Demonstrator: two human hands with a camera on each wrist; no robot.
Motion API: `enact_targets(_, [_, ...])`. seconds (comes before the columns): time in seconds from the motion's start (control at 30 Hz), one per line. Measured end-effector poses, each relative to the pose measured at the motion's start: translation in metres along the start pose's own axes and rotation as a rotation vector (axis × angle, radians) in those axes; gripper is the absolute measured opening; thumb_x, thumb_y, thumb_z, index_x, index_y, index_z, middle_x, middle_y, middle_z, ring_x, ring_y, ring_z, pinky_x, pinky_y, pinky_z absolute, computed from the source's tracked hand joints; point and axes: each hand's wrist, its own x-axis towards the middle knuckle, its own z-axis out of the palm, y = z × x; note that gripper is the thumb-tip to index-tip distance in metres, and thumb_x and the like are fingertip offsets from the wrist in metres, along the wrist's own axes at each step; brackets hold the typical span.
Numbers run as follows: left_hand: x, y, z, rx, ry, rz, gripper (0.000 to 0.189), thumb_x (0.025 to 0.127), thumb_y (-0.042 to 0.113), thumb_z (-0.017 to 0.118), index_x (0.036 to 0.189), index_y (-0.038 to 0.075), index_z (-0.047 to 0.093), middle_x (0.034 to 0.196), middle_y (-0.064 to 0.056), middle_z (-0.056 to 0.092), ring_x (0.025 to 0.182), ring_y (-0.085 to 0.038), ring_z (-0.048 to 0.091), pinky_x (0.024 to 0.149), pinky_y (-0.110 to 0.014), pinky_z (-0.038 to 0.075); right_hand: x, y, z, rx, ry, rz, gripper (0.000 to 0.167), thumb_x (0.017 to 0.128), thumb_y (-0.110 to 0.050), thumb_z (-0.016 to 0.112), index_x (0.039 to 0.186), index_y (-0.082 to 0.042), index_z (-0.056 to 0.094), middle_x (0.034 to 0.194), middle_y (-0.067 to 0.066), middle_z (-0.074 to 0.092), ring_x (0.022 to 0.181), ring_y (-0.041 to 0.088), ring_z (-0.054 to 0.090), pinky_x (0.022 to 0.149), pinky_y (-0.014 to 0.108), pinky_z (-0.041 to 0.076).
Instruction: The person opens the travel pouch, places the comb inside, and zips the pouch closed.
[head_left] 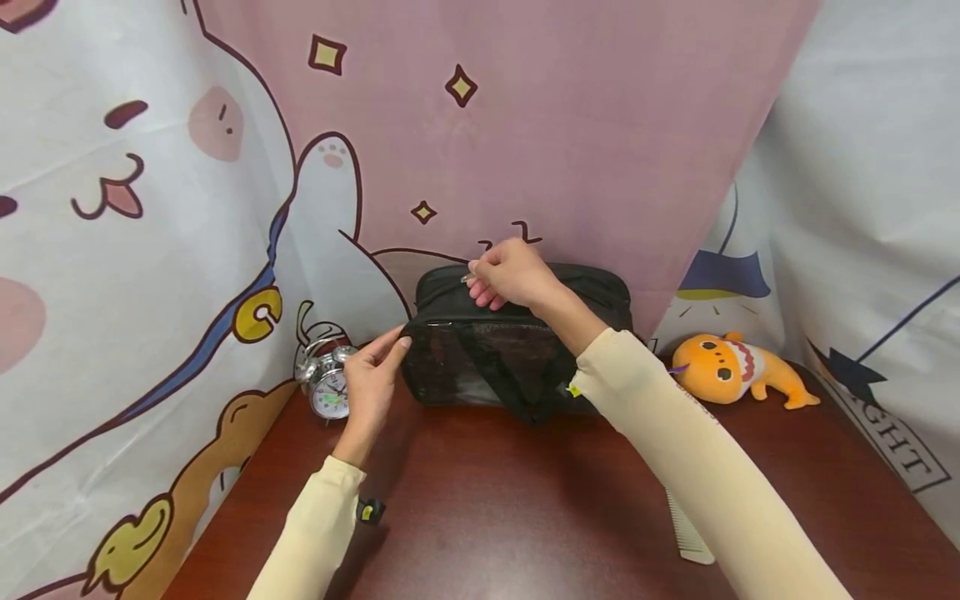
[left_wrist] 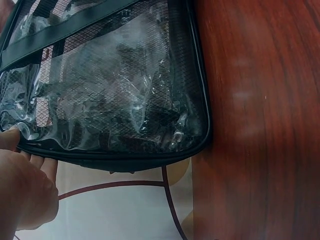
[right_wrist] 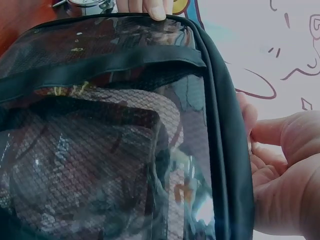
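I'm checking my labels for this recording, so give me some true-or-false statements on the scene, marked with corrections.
1. The left hand grips a corner of the black bag. True.
2. In the head view, the alarm clock stands right of the bag. False: the alarm clock stands left of it.
3. The orange plush toy lies right of the bag in that view. True.
4. The comb lies on top of the bag. False: the comb lies on the table.
5. The right hand lies flat on the table. False: the right hand is at the bag's top, thumb and finger pinched.
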Motion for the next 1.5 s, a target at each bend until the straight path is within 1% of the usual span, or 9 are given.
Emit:
enact_targets(0.23, [-0.003,0.002,-0.001,-0.033,-0.001,-0.019,0.027,0.096,0.031,0.081,0.12,0.02,0.082,0.121,-0.005,0.08,0.111,-0.005,0.072,0.09,-0.015,0.056,0.005,-0.001,0.022,-0.021,-0.006,-0.01,0.029,0.109,-0.022,0.059,0.102,-0.001,0.079,0.079,0.007,0.078,0.061,0.012,0.072,0.058,0.026,0.061])
enact_targets(0.37, [-0.005,0.003,-0.002,-0.052,-0.005,-0.03,0.026,0.096,0.029,0.081,0.12,0.018,0.082,0.119,-0.004,0.08,0.109,-0.004,0.072,0.09,-0.015,0.056,0.006,-0.001,0.029,-0.045,0.017,-0.027,0.03,0.109,-0.023,0.059,0.099,-0.004,0.08,0.079,0.005,0.077,0.062,0.012,0.072,0.055,0.024,0.058])
enact_targets(0.5, [-0.005,0.005,-0.001,-0.059,-0.007,-0.034,0.028,0.096,0.03,0.081,0.121,0.018,0.082,0.12,-0.002,0.08,0.11,-0.004,0.072,0.09,-0.015,0.056,0.007,0.001,0.03,-0.062,0.029,-0.03,0.031,0.109,-0.025,0.059,0.098,-0.005,0.08,0.079,0.005,0.078,0.062,0.012,0.071,0.054,0.023,0.055])
enact_targets(0.63, [-0.003,0.004,-0.001,-0.053,-0.006,-0.036,0.029,0.095,0.031,0.082,0.121,0.019,0.082,0.121,-0.001,0.08,0.111,-0.004,0.072,0.09,-0.015,0.056,0.01,0.001,0.03,-0.076,0.017,-0.031,0.032,0.109,-0.027,0.061,0.097,-0.005,0.081,0.079,0.005,0.079,0.062,0.011,0.072,0.053,0.023,0.054])
enact_targets(0.83, [-0.003,0.002,-0.002,-0.028,-0.015,-0.042,0.029,0.095,0.033,0.081,0.121,0.021,0.082,0.122,-0.003,0.08,0.112,-0.004,0.072,0.09,-0.015,0.056,0.012,0.0,0.031,-0.111,0.008,-0.009,0.035,0.108,-0.032,0.062,0.092,-0.007,0.081,0.078,0.004,0.078,0.064,0.013,0.073,0.054,0.024,0.056])
enact_targets(0.97, [-0.003,0.002,-0.002,-0.02,-0.016,-0.035,0.029,0.095,0.034,0.081,0.121,0.021,0.082,0.123,-0.004,0.08,0.112,-0.004,0.072,0.091,-0.015,0.055,0.014,-0.003,0.032,-0.15,0.027,-0.015,0.037,0.108,-0.034,0.061,0.089,-0.009,0.079,0.078,0.005,0.077,0.065,0.015,0.075,0.057,0.026,0.059])
enact_targets(1.2, [-0.001,0.004,-0.002,-0.02,-0.028,-0.022,0.029,0.095,0.035,0.082,0.121,0.022,0.082,0.124,-0.004,0.079,0.114,-0.004,0.071,0.09,-0.014,0.055,0.015,-0.004,0.033,-0.16,0.051,0.001,0.038,0.107,-0.038,0.063,0.087,-0.009,0.078,0.076,0.005,0.075,0.062,0.016,0.073,0.056,0.027,0.059])
enact_targets(1.37, [0.0,0.005,-0.002,-0.006,-0.018,-0.038,0.028,0.095,0.033,0.082,0.121,0.021,0.082,0.123,-0.007,0.079,0.11,0.0,0.071,0.09,-0.013,0.054,0.015,-0.004,0.034,-0.165,0.043,-0.006,0.038,0.106,-0.042,0.064,0.088,-0.011,0.078,0.077,0.004,0.075,0.061,0.015,0.071,0.052,0.024,0.054])
enact_targets(1.5, [0.0,0.006,-0.002,-0.007,-0.014,-0.062,0.028,0.096,0.026,0.081,0.123,0.017,0.081,0.125,-0.008,0.078,0.108,0.003,0.07,0.09,-0.012,0.053,0.014,-0.005,0.036,-0.152,0.033,-0.014,0.039,0.107,-0.041,0.062,0.089,-0.011,0.078,0.077,0.004,0.075,0.061,0.015,0.07,0.051,0.024,0.053])
